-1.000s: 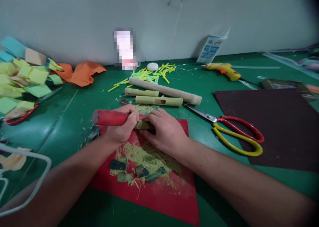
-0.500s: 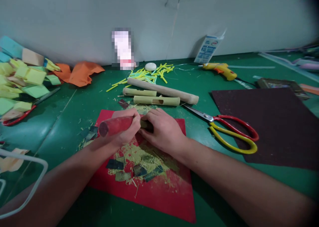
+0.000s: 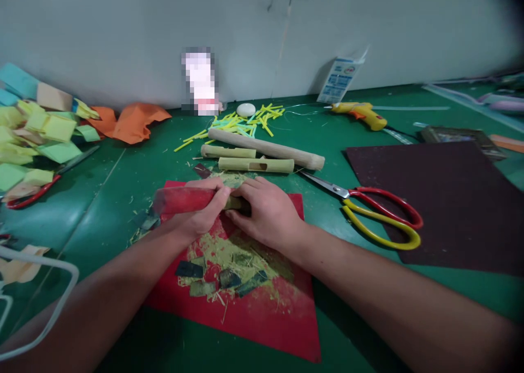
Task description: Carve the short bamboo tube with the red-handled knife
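My left hand [image 3: 208,209] is closed around a thick red cylinder [image 3: 180,200], rounded and solid-looking; its exact kind is unclear. Just right of that, my right hand [image 3: 268,212] grips a short greenish bamboo tube [image 3: 234,202], mostly covered by the fingers. The two hands nearly meet, and the cylinder's right end is hidden in the left fist. Beneath them lies a red sheet [image 3: 262,329] strewn with pale green dust, fibres and dark chips [image 3: 190,269]. Beyond the hands rest a notched bamboo tube [image 3: 233,164], another bamboo piece [image 3: 233,152] and a wooden rod [image 3: 266,148].
Scissors [image 3: 347,196] lie right of my hands beside a dark brown sheet [image 3: 450,204]. Farther back are a yellow glue gun [image 3: 364,114], cut yellow straws [image 3: 229,127] and a blurred-out phone-like screen [image 3: 201,81]. Folded papers [image 3: 49,125] pile up at left.
The red cylinder has shifted left and tilted flatter, so its round end face shows less. My right hand stays at the bamboo tube; the whole view has moved slightly.
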### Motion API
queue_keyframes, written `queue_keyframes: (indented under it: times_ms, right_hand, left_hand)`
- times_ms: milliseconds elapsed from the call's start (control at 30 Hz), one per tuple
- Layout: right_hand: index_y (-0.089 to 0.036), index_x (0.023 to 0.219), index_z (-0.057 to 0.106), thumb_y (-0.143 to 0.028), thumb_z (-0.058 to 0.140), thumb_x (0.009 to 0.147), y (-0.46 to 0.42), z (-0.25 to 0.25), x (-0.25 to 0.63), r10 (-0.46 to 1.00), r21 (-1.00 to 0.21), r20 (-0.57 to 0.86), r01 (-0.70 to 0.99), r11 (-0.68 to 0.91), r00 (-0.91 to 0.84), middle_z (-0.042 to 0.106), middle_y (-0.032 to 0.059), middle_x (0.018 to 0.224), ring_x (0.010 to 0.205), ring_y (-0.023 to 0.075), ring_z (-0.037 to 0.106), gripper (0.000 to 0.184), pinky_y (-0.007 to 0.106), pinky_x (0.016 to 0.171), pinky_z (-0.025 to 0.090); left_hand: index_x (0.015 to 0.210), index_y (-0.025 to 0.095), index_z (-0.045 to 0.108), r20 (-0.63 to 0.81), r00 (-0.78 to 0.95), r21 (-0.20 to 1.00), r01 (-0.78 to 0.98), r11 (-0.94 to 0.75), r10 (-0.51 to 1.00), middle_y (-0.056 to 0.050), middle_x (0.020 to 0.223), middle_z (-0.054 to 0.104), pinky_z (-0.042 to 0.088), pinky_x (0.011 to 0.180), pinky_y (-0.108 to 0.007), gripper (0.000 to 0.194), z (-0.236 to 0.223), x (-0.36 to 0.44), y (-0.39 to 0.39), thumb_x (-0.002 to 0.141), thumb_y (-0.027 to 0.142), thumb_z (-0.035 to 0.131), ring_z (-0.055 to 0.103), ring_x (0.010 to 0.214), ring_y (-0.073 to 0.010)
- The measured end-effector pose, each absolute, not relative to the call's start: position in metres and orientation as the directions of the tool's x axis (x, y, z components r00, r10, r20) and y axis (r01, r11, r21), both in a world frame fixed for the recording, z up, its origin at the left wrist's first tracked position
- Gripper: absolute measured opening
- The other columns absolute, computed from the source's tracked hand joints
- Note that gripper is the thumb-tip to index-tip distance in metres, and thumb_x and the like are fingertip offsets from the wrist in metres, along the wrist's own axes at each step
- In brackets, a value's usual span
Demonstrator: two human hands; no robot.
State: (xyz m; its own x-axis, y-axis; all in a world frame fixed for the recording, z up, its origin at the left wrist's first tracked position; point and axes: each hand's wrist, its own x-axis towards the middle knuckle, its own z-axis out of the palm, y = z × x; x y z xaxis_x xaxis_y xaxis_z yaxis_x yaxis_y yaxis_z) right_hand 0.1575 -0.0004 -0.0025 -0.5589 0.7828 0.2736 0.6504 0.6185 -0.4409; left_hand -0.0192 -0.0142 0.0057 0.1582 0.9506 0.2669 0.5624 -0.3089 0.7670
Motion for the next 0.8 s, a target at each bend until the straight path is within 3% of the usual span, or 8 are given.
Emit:
queue_keyframes:
  times_ms: [133, 267, 367, 500, 667, 800]
  right_hand:
    - [-0.015, 0.089, 0.068, -0.031, 0.068, 0.083, 0.001, -0.003, 0.158, 0.774, -0.428, 0.282, 0.648, 0.631, -0.567, 0.064, 0.0054, 0.082, 0.077, 0.0183, 0.048, 0.017, 0.032, 0.07, 0.032]
    - [-0.014, 0.09, 0.07, -0.031, 0.065, 0.083, 0.001, -0.003, 0.159, 0.751, -0.352, 0.295, 0.663, 0.66, -0.591, 0.066, 0.0079, 0.084, 0.079, 0.0198, 0.049, 0.019, 0.034, 0.07, 0.032]
    - [-0.014, 0.093, 0.071, -0.029, 0.064, 0.082, 0.001, -0.002, 0.159, 0.744, -0.305, 0.304, 0.679, 0.668, -0.595, 0.068, 0.0092, 0.087, 0.082, 0.0215, 0.051, 0.02, 0.035, 0.07, 0.032]
    - [-0.014, 0.094, 0.07, -0.028, 0.062, 0.082, 0.0, -0.002, 0.159, 0.741, -0.28, 0.306, 0.688, 0.67, -0.597, 0.069, 0.0102, 0.089, 0.084, 0.0229, 0.052, 0.02, 0.036, 0.07, 0.032]
    - [-0.015, 0.094, 0.07, -0.029, 0.062, 0.082, 0.0, -0.002, 0.159, 0.742, -0.29, 0.305, 0.683, 0.67, -0.597, 0.07, 0.0102, 0.09, 0.085, 0.0237, 0.053, 0.02, 0.037, 0.071, 0.033]
    - [-0.015, 0.093, 0.07, -0.032, 0.062, 0.084, -0.001, 0.0, 0.16, 0.745, -0.296, 0.294, 0.684, 0.666, -0.599, 0.07, 0.011, 0.09, 0.086, 0.0247, 0.054, 0.021, 0.038, 0.071, 0.036]
  left_hand:
    - [0.059, 0.02, 0.054, 0.333, -0.016, 0.926, 0.193, -0.324, 0.943, 0.003, 0.047, 0.043, 0.03, 0.047, -0.026, 0.042, -0.002, -0.019, -0.009, 0.093, 0.044, 0.053, 0.039, 0.044, -0.0096]
    - [0.057, 0.019, 0.058, 0.256, -0.149, 0.953, -0.124, -0.275, 0.955, 0.002, 0.042, 0.043, 0.029, 0.044, -0.025, 0.053, 0.006, -0.015, 0.0, 0.091, 0.059, 0.051, 0.041, 0.04, -0.0097]
    - [0.055, 0.018, 0.056, 0.186, -0.239, 0.934, -0.257, -0.247, 0.953, 0.002, 0.045, 0.045, 0.029, 0.043, -0.025, 0.054, 0.015, -0.013, 0.004, 0.089, 0.06, 0.053, 0.04, 0.039, -0.0084]
    - [0.06, 0.019, 0.054, 0.159, -0.314, 0.936, -0.253, -0.244, 0.936, 0.001, 0.061, 0.052, 0.036, 0.049, -0.026, 0.046, 0.022, -0.014, 0.004, 0.091, 0.053, 0.052, 0.043, 0.046, -0.0074]
    - [0.064, 0.023, 0.048, 0.126, -0.233, 0.991, -0.021, -0.135, 0.964, 0.002, 0.049, 0.038, 0.035, 0.052, -0.029, 0.055, 0.028, -0.017, 0.004, 0.09, 0.07, 0.036, 0.042, 0.049, -0.0129]
    - [0.064, 0.023, 0.048, 0.125, -0.206, 0.991, -0.023, -0.133, 0.97, 0.002, 0.049, 0.035, 0.034, 0.051, -0.029, 0.057, 0.033, -0.019, 0.005, 0.088, 0.074, 0.035, 0.039, 0.049, -0.0129]
